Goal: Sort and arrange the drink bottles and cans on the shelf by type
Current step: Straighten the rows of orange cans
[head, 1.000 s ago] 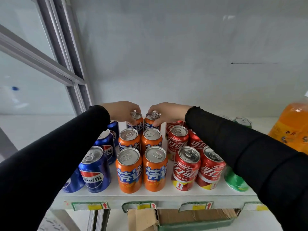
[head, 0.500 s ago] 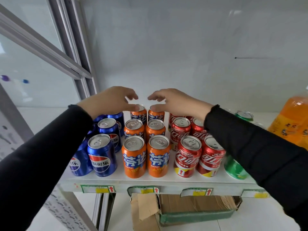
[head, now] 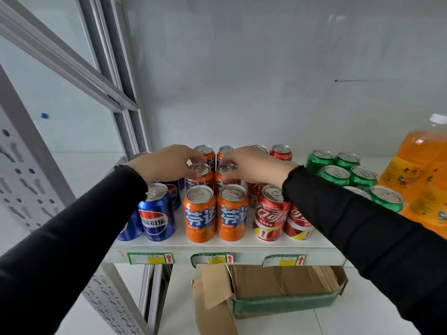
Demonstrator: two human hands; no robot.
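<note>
Cans stand in rows by colour on a white shelf [head: 242, 245]: blue cans [head: 157, 213] at the left, orange cans [head: 200, 213] in two rows, red cans [head: 271, 213], green cans [head: 335, 174] at the right. My left hand [head: 167, 163] grips the top of the middle orange can [head: 200, 176] of the left row. My right hand [head: 254, 165] grips the top of the middle orange can [head: 223, 177] of the right row. Both arms in black sleeves hide parts of the blue and red cans.
A large orange drink bottle [head: 420, 175] with a white cap stands at the far right. A torn cardboard box [head: 278, 286] lies on the lower shelf. Grey metal shelf posts [head: 116, 93] rise at the left. A white wall closes the back.
Both hands have left the rearmost orange cans, lifted, and come down on the middle pair of orange cans. The view has shifted, and green cans now show at the right.
</note>
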